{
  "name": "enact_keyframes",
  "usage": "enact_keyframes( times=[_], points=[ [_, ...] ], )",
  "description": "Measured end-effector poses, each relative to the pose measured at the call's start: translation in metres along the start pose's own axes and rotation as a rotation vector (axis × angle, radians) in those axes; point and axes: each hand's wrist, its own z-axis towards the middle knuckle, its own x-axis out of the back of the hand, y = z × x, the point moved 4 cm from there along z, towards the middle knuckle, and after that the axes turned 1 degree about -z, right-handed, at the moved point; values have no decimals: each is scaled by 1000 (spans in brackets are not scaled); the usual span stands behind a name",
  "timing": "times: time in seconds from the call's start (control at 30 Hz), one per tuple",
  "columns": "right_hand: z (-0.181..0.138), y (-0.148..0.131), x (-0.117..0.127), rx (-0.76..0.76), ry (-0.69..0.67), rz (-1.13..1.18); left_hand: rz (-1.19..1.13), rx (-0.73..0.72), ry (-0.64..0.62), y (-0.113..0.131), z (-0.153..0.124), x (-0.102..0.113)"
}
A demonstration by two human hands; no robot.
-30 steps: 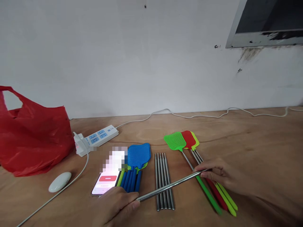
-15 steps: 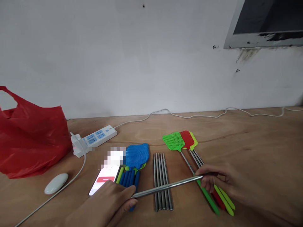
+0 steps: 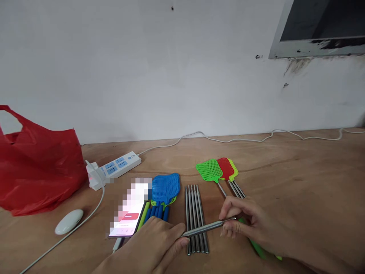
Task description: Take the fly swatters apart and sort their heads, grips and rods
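Note:
A telescopic metal rod (image 3: 205, 228), pushed short, hangs between both my hands just above the table. My left hand (image 3: 155, 245) is closed on its left end. My right hand (image 3: 249, 226) pinches its right end. Under the rod lie several bare metal rods (image 3: 195, 207) side by side. Left of them sit blue fly-swatter heads (image 3: 166, 187) over blue and green handles. Behind my right hand lie three assembled swatters, green (image 3: 209, 170), red (image 3: 226, 167) and yellow-green (image 3: 235, 170); their handles are partly hidden by that hand.
A lit phone (image 3: 128, 219) lies by my left hand. A white power strip (image 3: 115, 165) with cable, a white oval object (image 3: 69, 221) and a red plastic bag (image 3: 37, 160) are at the left. A white cable (image 3: 242, 139) runs along the wall on the wooden table (image 3: 299, 179).
The rod has become much shorter as my hands moved toward each other; my right hand slid left off the coloured handles and my left hand moved right.

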Motion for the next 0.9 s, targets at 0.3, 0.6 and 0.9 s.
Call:
enact_keyframes(
  times=[0.3, 0.6, 0.9],
  points=[
    [-1, 22, 5, 13, 219, 240, -11, 27, -31, -1, 7, -1],
    [13, 12, -8, -62, 366, 517, 8, 56, 41, 7, 20, -1],
    [42, 31, 27, -178, 442, 371, 66, 194, 122, -12, 25, -4]
  ],
)
